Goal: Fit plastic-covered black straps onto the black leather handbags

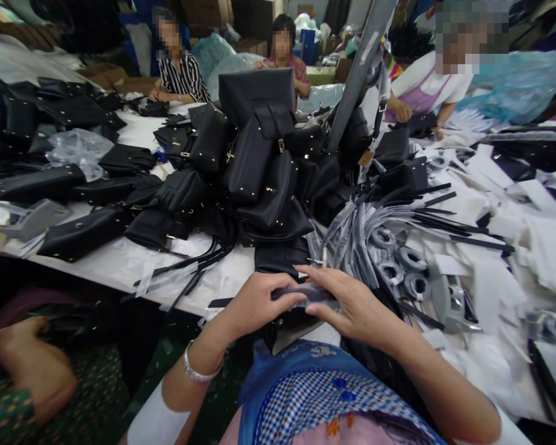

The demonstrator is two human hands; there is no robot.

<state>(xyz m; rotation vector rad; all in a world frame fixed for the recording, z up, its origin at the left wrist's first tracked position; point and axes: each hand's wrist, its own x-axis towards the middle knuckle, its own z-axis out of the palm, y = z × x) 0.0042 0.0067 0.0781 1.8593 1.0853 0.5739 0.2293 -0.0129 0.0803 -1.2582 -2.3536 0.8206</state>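
My left hand [254, 304] and my right hand [352, 306] meet in front of me at the near edge of the table [120, 262]. Both close their fingers on a flat black strap wrapped in clear plastic [312, 293], held level between them. A silver bracelet sits on my left wrist. Just beyond my hands lies a bundle of grey wrapped straps [352, 238] and coiled ones [410, 259]. A heap of black leather bags [259, 167] rises behind that.
More black bags [41, 182] cover the table's left side. White paper sheets and wrappers [505, 204] fill the right. A grey post [359, 68] leans up mid-table. Three people sit at the far side; another person's hands [23, 361] rest at the lower left.
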